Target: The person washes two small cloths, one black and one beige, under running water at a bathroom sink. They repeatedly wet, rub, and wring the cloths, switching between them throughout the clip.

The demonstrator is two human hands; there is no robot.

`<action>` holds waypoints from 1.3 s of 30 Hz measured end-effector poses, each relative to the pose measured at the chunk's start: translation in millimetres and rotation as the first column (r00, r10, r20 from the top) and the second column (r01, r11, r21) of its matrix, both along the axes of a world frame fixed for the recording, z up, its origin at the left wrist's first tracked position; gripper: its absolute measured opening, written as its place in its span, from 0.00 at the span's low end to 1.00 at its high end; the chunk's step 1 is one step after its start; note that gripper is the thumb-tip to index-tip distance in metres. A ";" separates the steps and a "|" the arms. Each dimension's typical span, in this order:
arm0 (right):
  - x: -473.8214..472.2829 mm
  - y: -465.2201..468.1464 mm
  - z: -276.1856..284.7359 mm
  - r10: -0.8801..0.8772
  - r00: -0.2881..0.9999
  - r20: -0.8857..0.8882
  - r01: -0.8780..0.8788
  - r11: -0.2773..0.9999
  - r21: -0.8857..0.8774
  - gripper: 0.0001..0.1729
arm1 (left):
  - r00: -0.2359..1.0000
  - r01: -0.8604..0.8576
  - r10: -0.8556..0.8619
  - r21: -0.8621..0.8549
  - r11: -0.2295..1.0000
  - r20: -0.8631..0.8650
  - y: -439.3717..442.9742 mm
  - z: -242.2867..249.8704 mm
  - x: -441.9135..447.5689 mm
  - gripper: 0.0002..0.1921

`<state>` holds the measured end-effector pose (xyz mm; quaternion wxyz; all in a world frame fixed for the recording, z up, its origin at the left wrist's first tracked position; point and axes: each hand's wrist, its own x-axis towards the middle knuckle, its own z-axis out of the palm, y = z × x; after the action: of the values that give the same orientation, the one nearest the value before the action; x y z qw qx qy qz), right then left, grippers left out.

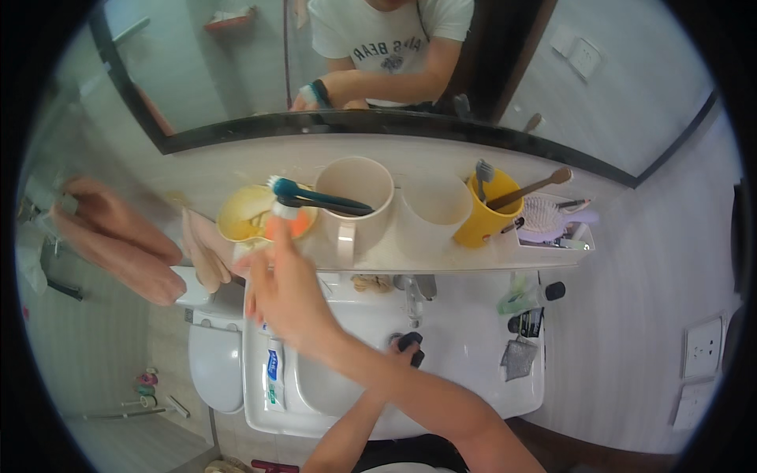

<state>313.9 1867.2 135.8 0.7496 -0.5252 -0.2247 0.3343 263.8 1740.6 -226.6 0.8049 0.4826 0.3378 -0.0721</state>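
Observation:
My right hand (pixel 290 290) reaches across my left forearm to the wall shelf. Its index finger points up at the bristles of a black toothbrush (pixel 322 205); whether it touches them is unclear. No object shows in its fingers, which are blurred. Beside the black brush lies a teal toothbrush (pixel 307 192), both leaning out of a white mug (pixel 355 177). Behind the fingertip is a yellow bowl (pixel 236 222) with something orange in it. Low in the white washbasin (pixel 467 378), my left hand (pixel 403 353) grips a small black object (pixel 417 350), partly hidden by the hand.
A frosted cup (pixel 436 207), a yellow cup (pixel 473 230) with toothbrushes and a white box (pixel 556 254) with a lilac hairbrush (pixel 541 219) line the shelf (pixel 390 260). The faucet (pixel 414 304) stands below. A toothpaste tube (pixel 275 375) lies left; pink towels (pixel 118 248) hang nearby.

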 end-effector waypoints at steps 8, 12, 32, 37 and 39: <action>-21.4 -193.0 -229.5 -0.372 0.925 0.080 0.351 0.752 -0.558 0.10 | 0.999 -0.017 -0.006 -0.643 0.765 -0.034 31.8 24.7 53.0 0.29; 20.9 -229.5 -297.6 -0.671 0.740 0.050 0.489 0.486 -0.724 0.29 | 0.992 -0.007 -0.090 -0.736 0.677 -0.093 46.3 71.9 51.4 0.30; 24.7 -175.4 -309.1 -0.174 0.894 0.412 0.446 0.284 -0.848 0.19 | 0.966 -0.240 0.195 -0.304 0.922 -0.169 9.7 -14.5 34.6 0.13; 17.2 -166.1 -302.3 0.040 0.911 0.410 0.386 0.265 -0.884 0.16 | 0.901 -0.389 0.268 -0.359 0.849 -0.342 27.7 -13.8 23.5 0.13; 35.3 -170.2 -317.2 -0.059 0.916 0.397 0.397 0.275 -0.875 0.22 | 0.907 -0.381 0.248 -0.408 0.830 -0.341 25.4 7.4 16.3 0.10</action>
<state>349.2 1697.0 -181.4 0.2980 -0.9313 -0.0133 0.2089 280.1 1766.0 -219.2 0.8428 0.1976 0.4939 -0.0823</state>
